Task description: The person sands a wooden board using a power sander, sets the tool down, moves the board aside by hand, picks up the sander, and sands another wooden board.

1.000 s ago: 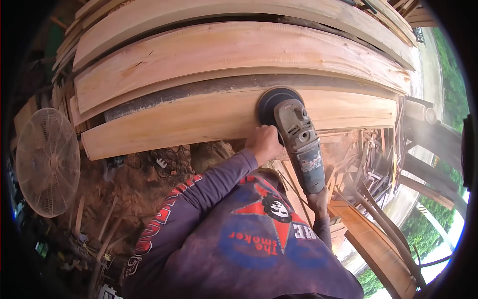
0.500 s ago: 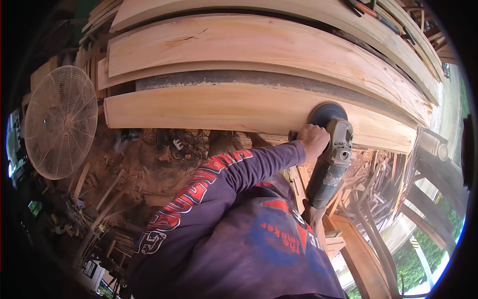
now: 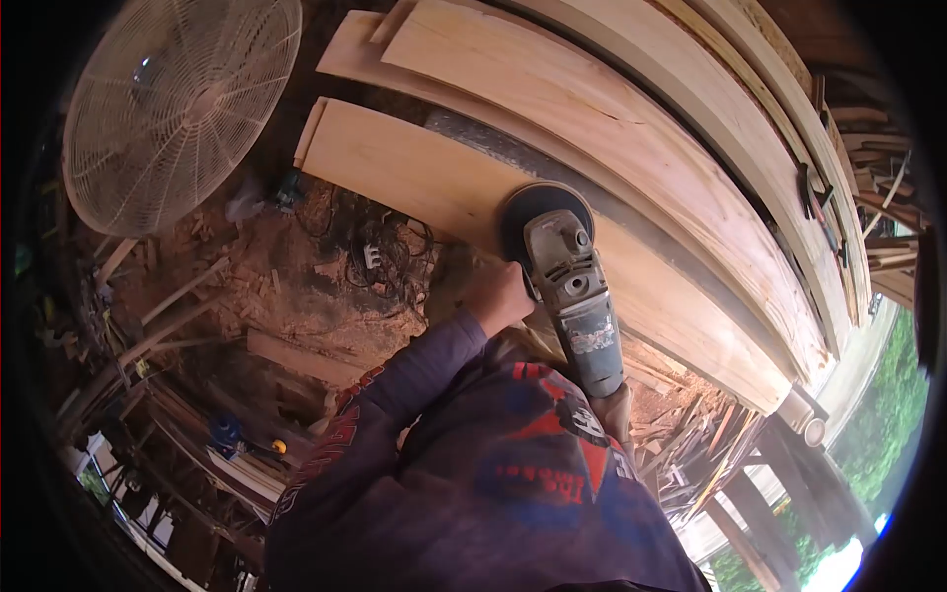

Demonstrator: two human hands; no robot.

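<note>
Sawdust [image 3: 281, 286] and scrap wood [image 3: 725, 429] lie about in the head view, with a round fan [image 3: 197, 128] at upper left and greenery [image 3: 878, 395] at far right. A long pale board [image 3: 395, 163] slants across the middle, other boards [image 3: 552, 94] beyond it. On that nearest one rests the dark disc [image 3: 517, 219] of a power sander [image 3: 584, 316]. The left hand [image 3: 499, 298], just behind the disc, is closed around the sander's side handle; the right hand [image 3: 614, 409] curls at its rear end, fingers largely hidden.
</note>
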